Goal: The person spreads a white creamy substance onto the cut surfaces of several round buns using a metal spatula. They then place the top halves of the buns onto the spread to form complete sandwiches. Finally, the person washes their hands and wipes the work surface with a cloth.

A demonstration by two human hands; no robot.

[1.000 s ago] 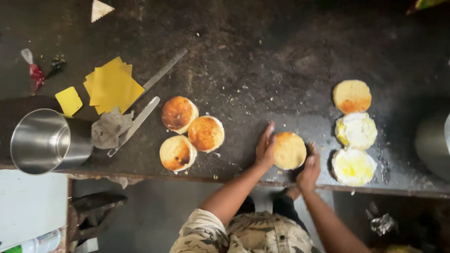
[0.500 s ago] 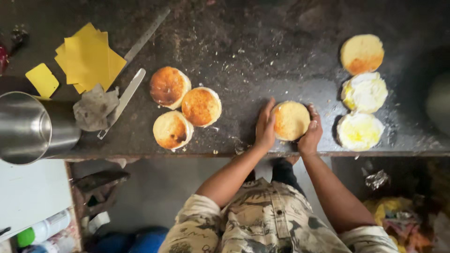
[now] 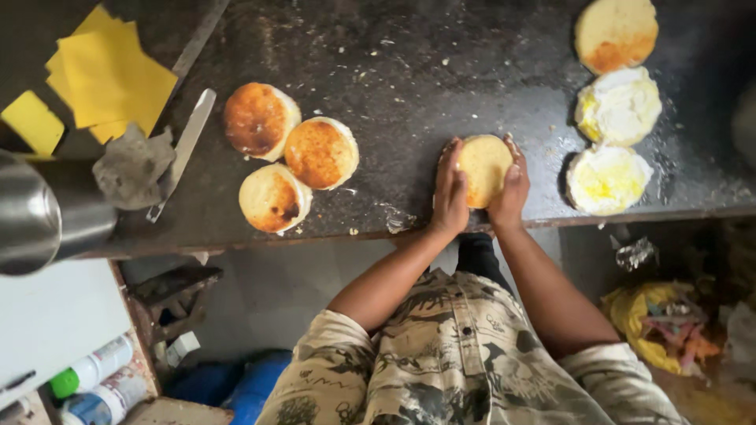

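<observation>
Both my hands clasp a pale round bun (image 3: 483,167) standing on its edge near the front of the dark griddle (image 3: 441,71). My left hand (image 3: 450,193) presses its left side and my right hand (image 3: 509,189) its right side. Three toasted bun halves (image 3: 288,164) lie cut side up to the left of my hands. To the right lie another toasted bun half (image 3: 615,34) and two fried eggs (image 3: 615,142).
Yellow cheese slices (image 3: 106,71) lie at the far left, with a metal spatula (image 3: 185,149) and a crumpled grey cloth (image 3: 132,167) beside them. A steel container (image 3: 35,216) stands at the left edge. Bottles (image 3: 90,374) and a yellow bag (image 3: 654,319) sit below the counter.
My hands have closed in on the bun from both sides and tipped it up on its edge. The camera has moved closer and shifted the view.
</observation>
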